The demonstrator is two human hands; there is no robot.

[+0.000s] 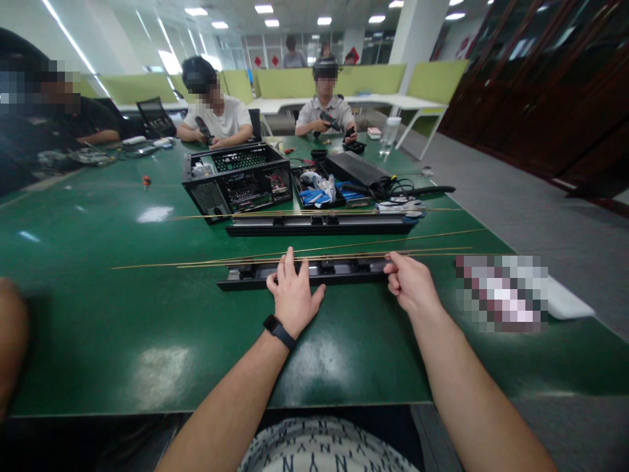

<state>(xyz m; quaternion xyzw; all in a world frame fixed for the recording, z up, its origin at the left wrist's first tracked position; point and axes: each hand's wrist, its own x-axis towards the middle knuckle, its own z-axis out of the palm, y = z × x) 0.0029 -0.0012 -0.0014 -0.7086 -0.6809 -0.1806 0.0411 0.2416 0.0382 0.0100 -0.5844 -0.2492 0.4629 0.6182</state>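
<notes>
A long black rail [246,284] with a silver channel and several black blocks inside lies crosswise on the green table before me. My left hand [293,292], with a dark band on its wrist, rests over the rail's middle, fingers spread. Several thin brass-coloured rods [147,266] run along the rail and stick out past both ends. At the rail's right end, my right hand [410,278] is closed, with thumb and index finger pinched at a rod. Its fingertips partly hide that end. Farther back lies a second black rail [314,230] with similar rods over it.
Behind the rails stand an open black computer case [236,183] and a tray with blue-and-white gloves [319,189]. A grey box [356,172], cables and a clear bottle [390,136] are beyond. A white object [565,298] lies right. Other people sit around the table.
</notes>
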